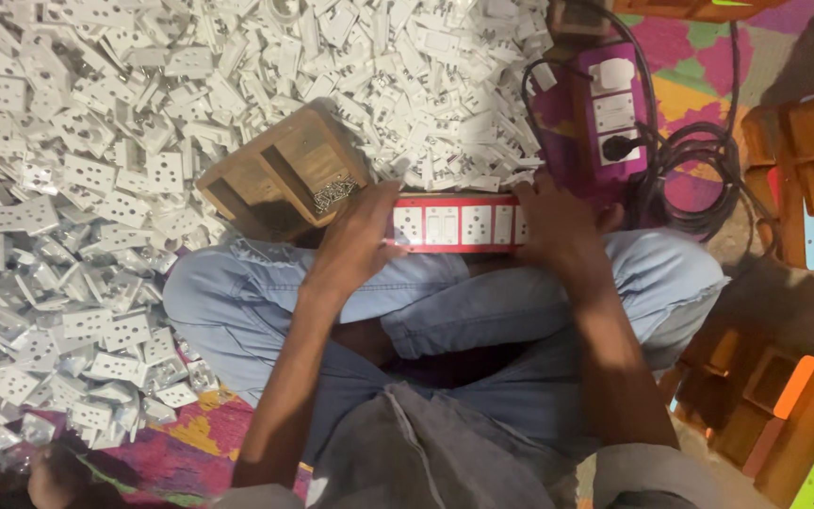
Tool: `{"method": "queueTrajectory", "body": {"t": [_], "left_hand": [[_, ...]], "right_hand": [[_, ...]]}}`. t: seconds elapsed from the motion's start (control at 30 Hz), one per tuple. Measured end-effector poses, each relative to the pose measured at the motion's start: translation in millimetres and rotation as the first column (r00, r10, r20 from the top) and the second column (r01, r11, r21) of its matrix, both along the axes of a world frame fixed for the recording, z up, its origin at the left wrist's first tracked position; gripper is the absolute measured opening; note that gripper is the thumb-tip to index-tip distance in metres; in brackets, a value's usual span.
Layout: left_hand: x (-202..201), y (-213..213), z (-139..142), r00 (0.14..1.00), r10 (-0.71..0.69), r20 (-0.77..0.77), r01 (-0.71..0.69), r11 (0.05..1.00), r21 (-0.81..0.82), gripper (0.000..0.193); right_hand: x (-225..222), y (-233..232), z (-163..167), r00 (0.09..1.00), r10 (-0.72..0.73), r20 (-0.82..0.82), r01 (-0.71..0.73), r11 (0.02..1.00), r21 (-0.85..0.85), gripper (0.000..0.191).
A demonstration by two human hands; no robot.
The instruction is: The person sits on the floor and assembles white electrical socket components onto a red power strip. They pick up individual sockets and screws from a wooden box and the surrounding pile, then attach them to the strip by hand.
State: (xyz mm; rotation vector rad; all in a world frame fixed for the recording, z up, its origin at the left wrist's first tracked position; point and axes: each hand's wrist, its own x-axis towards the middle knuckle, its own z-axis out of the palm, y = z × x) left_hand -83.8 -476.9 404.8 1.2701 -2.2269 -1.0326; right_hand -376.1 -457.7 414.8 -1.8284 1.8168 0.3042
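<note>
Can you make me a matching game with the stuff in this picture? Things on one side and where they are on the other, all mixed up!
Things:
1. red switch strip
2. wooden tray
3. pile of white socket plates
4. purple extension box

Places:
A. spread over the floor on the picture's left and top
B. on the person's lap, under both hands
C. at the picture's upper right, with black cable beside it
D. just above the left hand, holding small screws

Pairs: 1-B, 2-D, 3-A, 4-C
</note>
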Motion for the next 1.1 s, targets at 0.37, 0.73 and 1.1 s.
{"method": "queueTrajectory", "body": {"t": [0.37,0.73,1.1], "left_hand": [[21.4,-9.8,-3.1,0.995,0.035,0.095,-0.026,0.995,-0.092,0.09],[9.8,-8.9,-13.1,0.973,0.002,0.231,0.053,0.971,-0.231,0.09],[-0.9,-7.6,-44.1,0.978,0.054,0.203,0.027,0.926,-0.378,0.061]], "right_hand": [[24.6,-1.2,-17.3,0.968,0.033,0.249,0.011,0.985,-0.172,0.089],[48.7,-4.4,-31.3,0.985,0.162,-0.063,-0.174,0.912,-0.371,0.073],[55.3,-6.1,-32.9,0.975,0.173,-0.136,-0.203,0.947,-0.248,0.076]]}}
